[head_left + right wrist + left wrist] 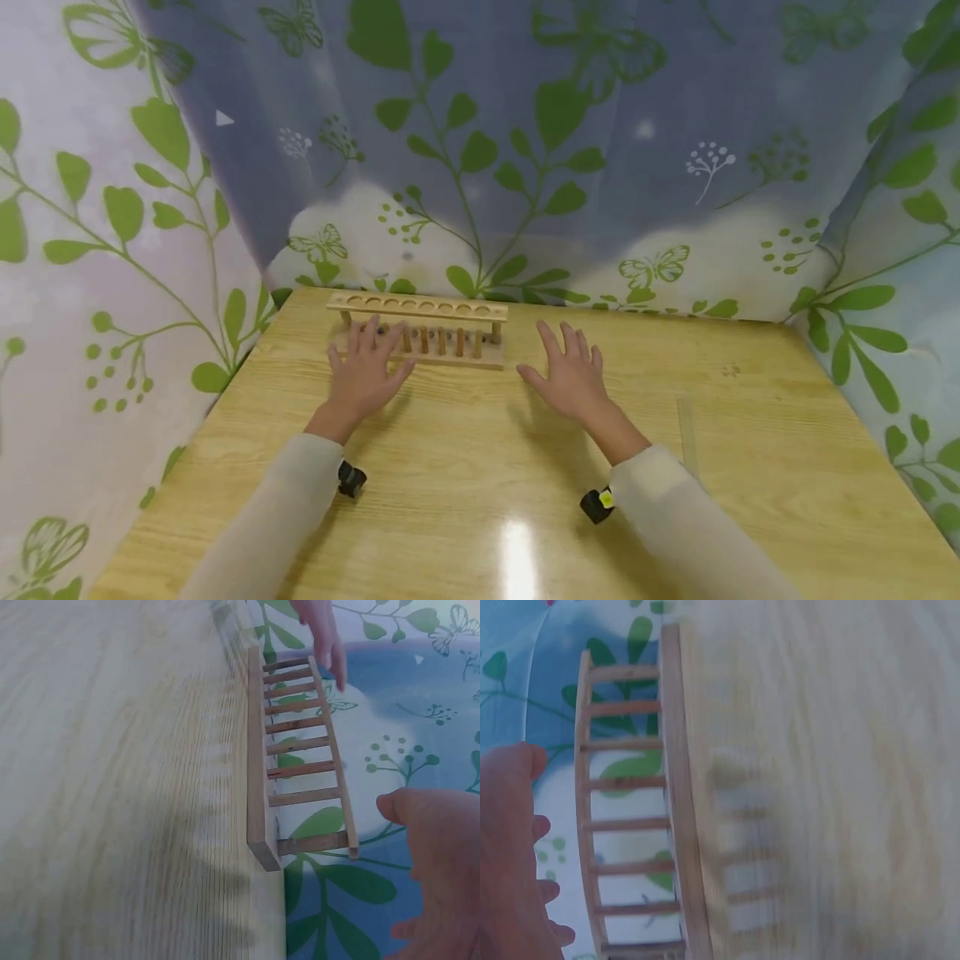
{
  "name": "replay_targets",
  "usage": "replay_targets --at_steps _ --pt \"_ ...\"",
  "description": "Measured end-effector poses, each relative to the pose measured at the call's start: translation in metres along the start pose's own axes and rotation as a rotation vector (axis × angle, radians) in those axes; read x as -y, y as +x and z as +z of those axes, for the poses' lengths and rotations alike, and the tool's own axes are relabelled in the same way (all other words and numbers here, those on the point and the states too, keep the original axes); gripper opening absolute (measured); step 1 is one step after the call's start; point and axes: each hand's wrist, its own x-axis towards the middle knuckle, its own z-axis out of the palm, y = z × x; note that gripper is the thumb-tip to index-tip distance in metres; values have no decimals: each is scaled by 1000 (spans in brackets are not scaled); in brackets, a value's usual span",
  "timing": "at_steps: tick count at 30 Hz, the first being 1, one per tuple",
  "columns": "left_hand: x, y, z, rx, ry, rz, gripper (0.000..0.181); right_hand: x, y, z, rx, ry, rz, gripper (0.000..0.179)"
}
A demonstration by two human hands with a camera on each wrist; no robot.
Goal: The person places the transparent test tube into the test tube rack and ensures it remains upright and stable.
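A wooden test tube rack (420, 306) stands upright near the far edge of the table. Its top rail has a row of round holes, with a row of short pegs below. My left hand (363, 375) is spread over the rack's left end, overlapping it in the head view and holding nothing. To the right of the rack, my right hand (572, 379) hovers with fingers spread, also holding nothing. In the left wrist view the left fingers (541, 829) show apart from the rack's top rail (585, 772). The right wrist view shows the right thumb (397, 806) apart from the rack.
A narrow translucent strip (687, 433) lies on the wood-grain table (450, 467), right of the right hand. Leaf-patterned cloth (480, 167) hangs behind the table and along both sides. Small black cameras are strapped at both wrists.
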Motion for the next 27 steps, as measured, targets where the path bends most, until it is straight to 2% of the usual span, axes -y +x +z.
replay_targets --at_steps 6,14,21,27 --pt "14 2 -9 -10 34 -37 66 7 18 3 -6 13 -30 77" --pt "26 10 -18 -36 8 -42 67 18 35 6 -12 37 -40 78" --pt "42 20 -23 -10 -14 -86 72 24 47 10 -1 -14 -28 82" --pt "49 27 -26 36 -46 -120 77 29 54 12 -8 3 -17 84"
